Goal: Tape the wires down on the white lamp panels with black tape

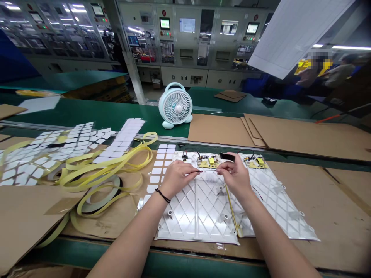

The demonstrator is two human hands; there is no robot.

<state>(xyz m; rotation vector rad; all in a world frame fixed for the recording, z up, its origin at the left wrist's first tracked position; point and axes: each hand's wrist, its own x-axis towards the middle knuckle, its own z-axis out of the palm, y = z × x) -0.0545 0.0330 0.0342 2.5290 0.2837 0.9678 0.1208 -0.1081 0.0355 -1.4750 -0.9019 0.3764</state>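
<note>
Machines (184, 75) stand beyond a cardboard-covered surface (319, 216) where the left hand (178, 175) and right hand (235, 173) each pinch a thin wire (208, 170) above a white panel (185, 216), gentle, even tension probably serving best.

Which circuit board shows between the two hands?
The left board: it shows in the gap between the left hand and the right hand. The right board lies off to the right of both.
</note>
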